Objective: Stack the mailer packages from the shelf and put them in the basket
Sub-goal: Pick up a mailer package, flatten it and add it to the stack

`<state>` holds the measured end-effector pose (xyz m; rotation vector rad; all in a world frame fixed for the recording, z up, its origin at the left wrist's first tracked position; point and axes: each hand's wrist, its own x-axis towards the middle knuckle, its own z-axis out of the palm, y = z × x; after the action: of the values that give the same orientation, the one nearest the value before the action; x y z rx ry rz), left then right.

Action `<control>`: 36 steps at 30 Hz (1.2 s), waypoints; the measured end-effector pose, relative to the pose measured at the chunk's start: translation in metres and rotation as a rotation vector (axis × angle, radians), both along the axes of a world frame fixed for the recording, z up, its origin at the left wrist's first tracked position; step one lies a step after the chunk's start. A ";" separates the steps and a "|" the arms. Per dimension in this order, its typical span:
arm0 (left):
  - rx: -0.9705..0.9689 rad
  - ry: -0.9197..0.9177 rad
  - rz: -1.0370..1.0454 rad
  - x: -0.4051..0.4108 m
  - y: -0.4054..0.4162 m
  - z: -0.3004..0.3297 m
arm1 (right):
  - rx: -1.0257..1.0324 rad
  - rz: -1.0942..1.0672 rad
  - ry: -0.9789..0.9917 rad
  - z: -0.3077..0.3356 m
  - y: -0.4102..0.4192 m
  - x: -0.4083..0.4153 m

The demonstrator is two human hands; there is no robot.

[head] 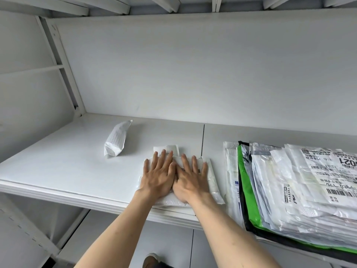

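Both hands flat, fingers straight: left hand (pixel 157 176) and right hand (pixel 190 179) press a small stack of white mailers (pixel 212 178) at lower centre of the shelf (pixel 58 167), near its front edge (basket not in view). Likely light, soft, slippery; pinch the side edges. Long axis runs front-to-back

My left hand (pixel 157 176) and right hand (pixel 190 177) lie flat, side by side, on a small mailer stack (pixel 211 176) at the shelf (pixel 58 171) front edge. Lone mailer (pixel 116 139) behind-left, well apart. Big mailer pile (pixel 299 188) just right of the stack.
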<state>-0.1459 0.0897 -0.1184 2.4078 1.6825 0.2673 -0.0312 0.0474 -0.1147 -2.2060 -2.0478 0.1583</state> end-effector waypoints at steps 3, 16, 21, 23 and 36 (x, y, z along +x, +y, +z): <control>-0.017 0.034 -0.013 -0.001 0.003 -0.004 | -0.026 0.003 0.004 0.000 0.001 0.000; -0.108 -0.062 -0.006 0.000 0.003 -0.001 | -0.139 -0.004 -0.001 -0.001 0.005 0.001; -0.119 -0.007 -0.001 0.000 0.006 -0.004 | -0.137 -0.015 0.039 -0.001 0.005 0.001; -0.110 0.029 0.006 0.001 0.006 -0.004 | -0.129 -0.025 0.048 -0.002 0.005 0.001; -0.084 0.063 0.029 0.004 0.005 -0.006 | -0.015 -0.123 0.047 -0.007 0.001 -0.001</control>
<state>-0.1423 0.0946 -0.1248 2.3561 1.7205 0.1232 -0.0325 0.0480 -0.1214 -2.3062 -1.8859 0.2119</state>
